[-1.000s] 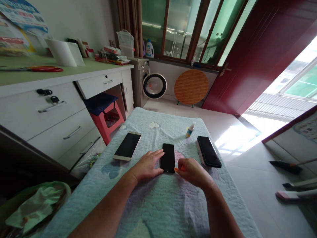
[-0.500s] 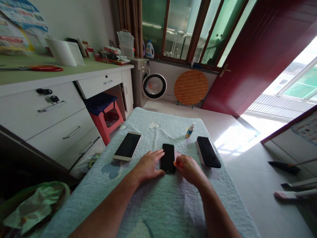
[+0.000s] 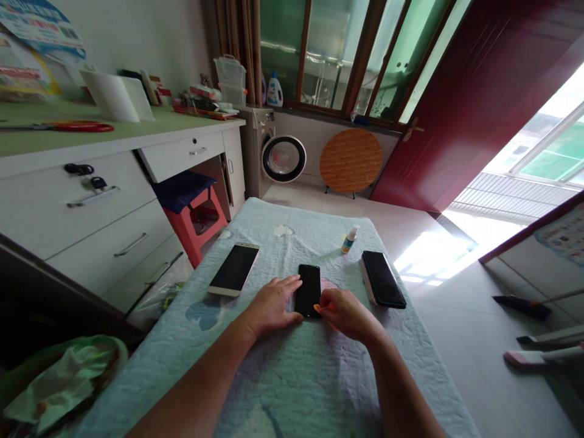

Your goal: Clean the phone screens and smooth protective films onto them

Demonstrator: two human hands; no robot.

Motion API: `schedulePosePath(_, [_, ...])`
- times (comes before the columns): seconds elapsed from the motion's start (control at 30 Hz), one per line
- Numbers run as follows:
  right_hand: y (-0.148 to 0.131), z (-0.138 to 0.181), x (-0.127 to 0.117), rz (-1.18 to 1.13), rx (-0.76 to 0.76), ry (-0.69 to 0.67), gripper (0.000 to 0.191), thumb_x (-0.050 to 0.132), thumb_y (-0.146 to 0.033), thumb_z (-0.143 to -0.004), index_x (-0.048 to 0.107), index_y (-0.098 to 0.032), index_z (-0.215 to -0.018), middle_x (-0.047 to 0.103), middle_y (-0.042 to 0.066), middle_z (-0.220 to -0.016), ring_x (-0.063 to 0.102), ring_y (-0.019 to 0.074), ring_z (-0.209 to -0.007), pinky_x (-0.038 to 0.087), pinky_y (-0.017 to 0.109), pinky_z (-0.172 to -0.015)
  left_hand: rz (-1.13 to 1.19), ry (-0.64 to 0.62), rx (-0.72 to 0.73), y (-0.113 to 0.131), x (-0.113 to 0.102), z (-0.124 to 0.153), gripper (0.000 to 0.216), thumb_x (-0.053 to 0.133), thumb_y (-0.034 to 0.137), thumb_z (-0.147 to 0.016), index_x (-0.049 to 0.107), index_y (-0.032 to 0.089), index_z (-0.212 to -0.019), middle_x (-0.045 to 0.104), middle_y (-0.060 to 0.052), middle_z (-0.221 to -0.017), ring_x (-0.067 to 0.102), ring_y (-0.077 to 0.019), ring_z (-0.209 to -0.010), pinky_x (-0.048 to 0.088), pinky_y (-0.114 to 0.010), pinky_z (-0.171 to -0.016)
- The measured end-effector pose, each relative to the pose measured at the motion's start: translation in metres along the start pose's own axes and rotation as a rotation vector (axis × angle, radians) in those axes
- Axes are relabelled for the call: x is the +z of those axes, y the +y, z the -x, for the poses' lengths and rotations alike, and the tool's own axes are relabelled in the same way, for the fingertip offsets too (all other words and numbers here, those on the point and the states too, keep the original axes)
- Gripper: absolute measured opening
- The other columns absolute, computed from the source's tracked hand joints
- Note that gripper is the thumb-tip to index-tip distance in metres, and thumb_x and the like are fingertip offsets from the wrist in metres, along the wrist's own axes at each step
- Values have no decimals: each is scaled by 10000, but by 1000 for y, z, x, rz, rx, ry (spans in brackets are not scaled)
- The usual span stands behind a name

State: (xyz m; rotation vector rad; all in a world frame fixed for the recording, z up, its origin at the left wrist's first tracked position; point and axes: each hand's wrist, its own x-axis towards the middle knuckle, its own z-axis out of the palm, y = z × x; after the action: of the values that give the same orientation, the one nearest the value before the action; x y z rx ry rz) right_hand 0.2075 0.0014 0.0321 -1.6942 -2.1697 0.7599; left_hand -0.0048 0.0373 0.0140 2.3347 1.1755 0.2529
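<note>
Flanking phone (image 3: 309,288), fingers (image 3: 290,283) at edges, quilt (image 3: 305,237) beyond

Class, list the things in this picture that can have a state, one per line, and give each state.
Middle phone: lying flat, dark
Pale-framed phone: face up, screen dark
Phone at right: face up, screen dark
Spray bottle: upright
Washing machine door: open
Red door: open
Round wooden tabletop: tipped upright
Left hand: extended, touching middle phone
Right hand: pinching small orange piece

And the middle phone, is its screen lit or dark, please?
Dark. The middle phone shows plain black, with no visible image or glow. Whether the power is off, I cannot tell.
</note>
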Motion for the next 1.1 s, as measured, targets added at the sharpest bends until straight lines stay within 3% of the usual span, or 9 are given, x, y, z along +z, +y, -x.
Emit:
schedulePosePath(0.2, [8, -3, 3, 38, 109, 165, 62, 547, -199, -784, 581, -176, -738, 592, -8, -647, 490, 117, -620, 304, 227, -593, -1, 4, -5, -1, 2, 0, 734, 692, 387, -718, 456, 180, -1381, 372, -112, -1514, 378, -262, -1375, 220, -401, -1155])
schedulePosePath(0.43, [1, -3, 6, 14, 124, 81, 105, 547, -164, -731, 639, -184, -685, 639, 5, -657, 544, 129, -638, 327, 228, -611, 3, 21, 3, -3, 4, 0, 718, 688, 379, -717, 462, 198, -1374, 385, -101, -1509, 390, -270, -1366, 245, -408, -1143])
schedulePosePath(0.63, [1, -6, 9, -53, 104, 217, 141, 503, -150, -751, 637, -192, -740, 639, -2, -660, 558, 128, -641, 353, 219, -632, 0, -10, -10, -1, 1, 0, 733, 689, 392, -723, 443, 199, -1385, 366, -105, -1519, 375, -270, -1375, 237, -416, -1149])
schedulePosePath(0.93, [5, -16, 22, -142, 183, 432, 166, 499, -275, -797, 626, -196, -726, 594, -11, -599, 516, 128, -571, 349, 223, -594, -1, 3, -2, -1, 2, -1, 730, 679, 383, -729, 437, 185, -1389, 372, -112, -1514, 370, -266, -1380, 226, -421, -1154])
schedulePosePath(1.1, [6, -16, 20, -93, 190, 383, 148, 507, -225, -772, 642, -189, -723, 604, -9, -609, 528, 127, -595, 342, 220, -598, -10, 9, -11, 0, 2, 0, 742, 684, 404, -720, 439, 198, -1388, 373, -112, -1513, 386, -279, -1368, 237, -421, -1148])
